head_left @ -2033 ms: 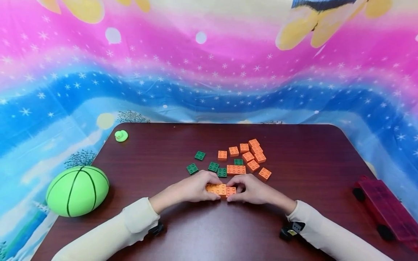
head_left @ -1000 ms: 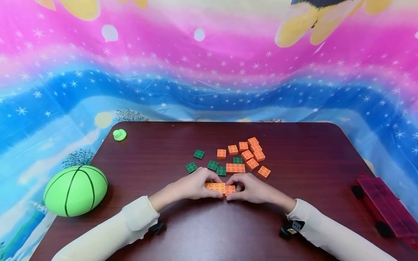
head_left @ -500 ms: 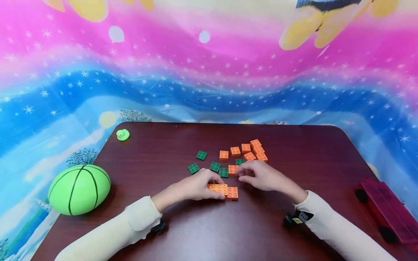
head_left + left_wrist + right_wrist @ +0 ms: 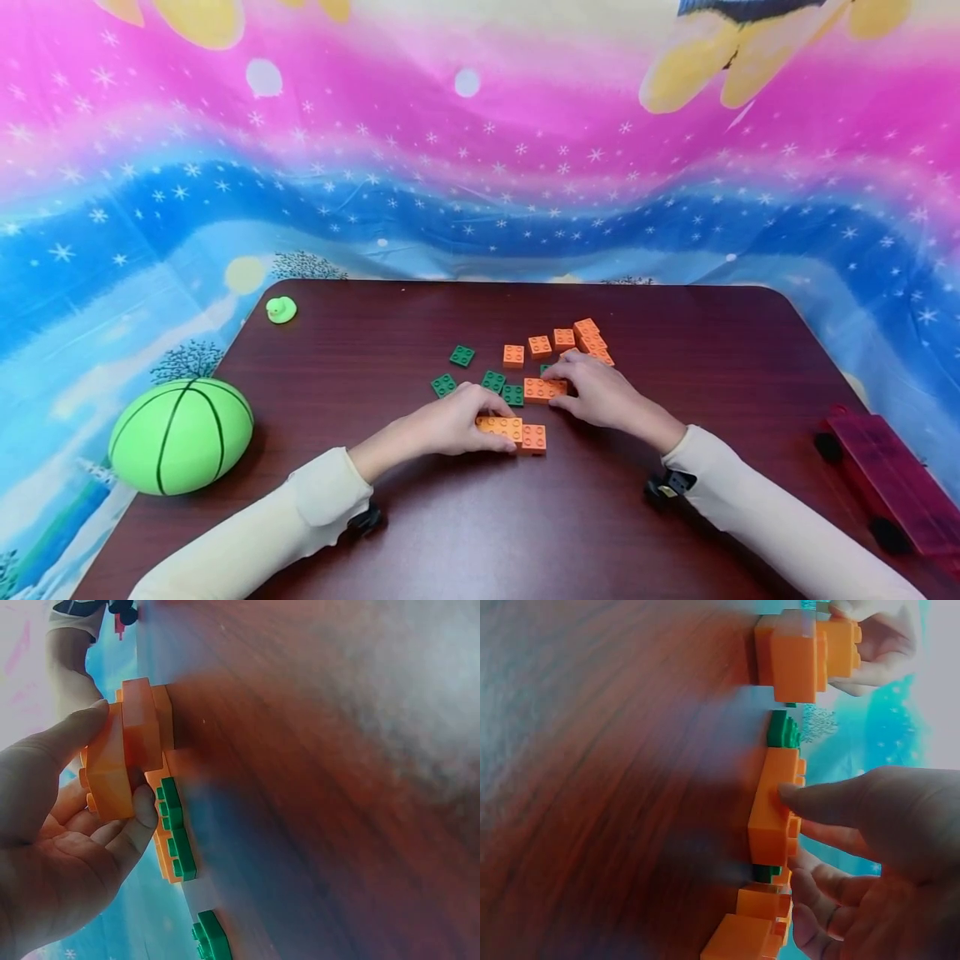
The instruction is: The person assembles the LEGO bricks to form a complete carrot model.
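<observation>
Thumb and fingers of my left hand (image 4: 450, 421) grip a light orange building brick (image 4: 501, 428) by its sides. That brick sits on a darker orange brick (image 4: 534, 439), whose studded end sticks out to the right. Beyond it, my right hand (image 4: 603, 396) pinches a long orange brick (image 4: 540, 390) near its right end. In the right wrist view the thumb presses the near face of the long orange brick (image 4: 771, 817), with the index finger on its far side. Two green bricks (image 4: 513, 395) lie just left of the long one.
Several small orange bricks (image 4: 539, 347) lie scattered behind the right hand, and more green bricks (image 4: 462, 356) to the left. A green ball (image 4: 182, 436) is at the table's left, a toy duck (image 4: 281, 310) at its far left corner. A red skateboard-like object (image 4: 896, 483) stands at the right.
My right hand has let go of the joined bricks, moved away and to the right, and taken hold of the long orange brick. The left hand keeps its grip in place.
</observation>
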A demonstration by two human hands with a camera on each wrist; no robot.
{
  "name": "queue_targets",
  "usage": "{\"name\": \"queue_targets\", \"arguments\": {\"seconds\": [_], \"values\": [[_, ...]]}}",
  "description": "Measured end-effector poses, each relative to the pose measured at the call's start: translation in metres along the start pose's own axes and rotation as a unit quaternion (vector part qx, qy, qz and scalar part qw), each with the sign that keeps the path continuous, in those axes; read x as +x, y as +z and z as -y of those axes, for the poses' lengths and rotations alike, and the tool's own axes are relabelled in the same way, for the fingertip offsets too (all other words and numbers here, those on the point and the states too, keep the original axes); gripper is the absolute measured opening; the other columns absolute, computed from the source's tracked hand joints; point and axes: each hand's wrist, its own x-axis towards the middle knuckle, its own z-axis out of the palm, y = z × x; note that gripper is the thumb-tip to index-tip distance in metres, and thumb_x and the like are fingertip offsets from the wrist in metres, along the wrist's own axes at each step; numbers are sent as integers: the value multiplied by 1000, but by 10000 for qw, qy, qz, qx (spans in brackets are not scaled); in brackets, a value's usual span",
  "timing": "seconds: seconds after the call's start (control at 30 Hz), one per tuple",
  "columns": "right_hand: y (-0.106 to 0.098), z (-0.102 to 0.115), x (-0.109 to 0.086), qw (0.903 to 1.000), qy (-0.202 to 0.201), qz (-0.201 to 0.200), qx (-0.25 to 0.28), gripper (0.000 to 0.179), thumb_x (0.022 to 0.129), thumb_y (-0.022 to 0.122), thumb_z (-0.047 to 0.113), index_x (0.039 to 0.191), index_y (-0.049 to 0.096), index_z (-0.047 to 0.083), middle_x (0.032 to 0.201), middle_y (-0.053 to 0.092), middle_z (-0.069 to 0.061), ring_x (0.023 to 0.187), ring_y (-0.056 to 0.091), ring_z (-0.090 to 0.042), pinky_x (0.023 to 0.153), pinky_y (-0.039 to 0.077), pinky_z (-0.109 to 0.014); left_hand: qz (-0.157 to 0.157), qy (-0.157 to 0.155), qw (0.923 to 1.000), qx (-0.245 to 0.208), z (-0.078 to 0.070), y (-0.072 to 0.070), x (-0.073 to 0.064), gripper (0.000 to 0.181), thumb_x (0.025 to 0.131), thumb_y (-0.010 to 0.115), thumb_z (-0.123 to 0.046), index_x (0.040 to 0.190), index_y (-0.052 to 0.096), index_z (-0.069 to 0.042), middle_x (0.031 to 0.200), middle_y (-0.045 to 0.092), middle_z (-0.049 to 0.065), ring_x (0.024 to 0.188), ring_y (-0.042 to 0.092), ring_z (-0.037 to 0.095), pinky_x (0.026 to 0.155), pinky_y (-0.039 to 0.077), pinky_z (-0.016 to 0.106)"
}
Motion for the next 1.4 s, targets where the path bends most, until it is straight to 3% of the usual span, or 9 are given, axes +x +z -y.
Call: {"name": "queue_targets", "arguments": {"seconds": [0.23, 0.7, 0.97, 1.23, 1.4], "values": [[6, -1, 8, 9998, -10, -147, -105, 37, 89, 82, 32, 122, 76, 17, 104, 63, -3, 82, 52, -13, 69, 44, -29, 10, -14, 10000, 15, -2, -2, 2, 29, 91, 80, -30, 113, 78, -12, 100, 77, -3, 76, 57, 3, 65, 47, 20], [16, 2, 11, 9974, -240, -603, -304, 39, 86, 84, 36, 117, 78, 15, 101, 60, -4, 84, 50, -16, 68, 39, -30, 52, -159, 9999, -41, -4, -2, 1, 30, 90, 81, -30, 113, 78, -12, 102, 77, -3, 79, 58, 4, 67, 49, 20], [-1, 2, 7, 9966, -299, -680, 358, 35, 90, 80, 32, 116, 74, 10, 119, 68, -7, 107, 64, -24, 92, 55, -45, 71, -219, 9997, -21, -4, -1, 1, 30, 90, 81, -31, 113, 78, -12, 101, 76, -5, 81, 59, 4, 68, 49, 21], [-25, 5, -10, 9953, -583, -503, 589, 39, 92, 78, 31, 126, 73, 12, 119, 75, -4, 99, 69, -16, 88, 57, -40, 25, -142, 9999, -95, -1, 0, 2, 29, 90, 81, -30, 112, 79, -12, 98, 76, -5, 79, 59, 4, 67, 49, 21], [-27, 6, -21, 9943, -713, -384, 690, 39, 92, 78, 29, 129, 72, 15, 124, 73, -5, 108, 69, -21, 92, 57, -44, 12, -71, 10000, -41, -2, 0, 2, 29, 90, 81, -29, 113, 78, -11, 99, 77, -3, 75, 58, 3, 64, 48, 20]]}}
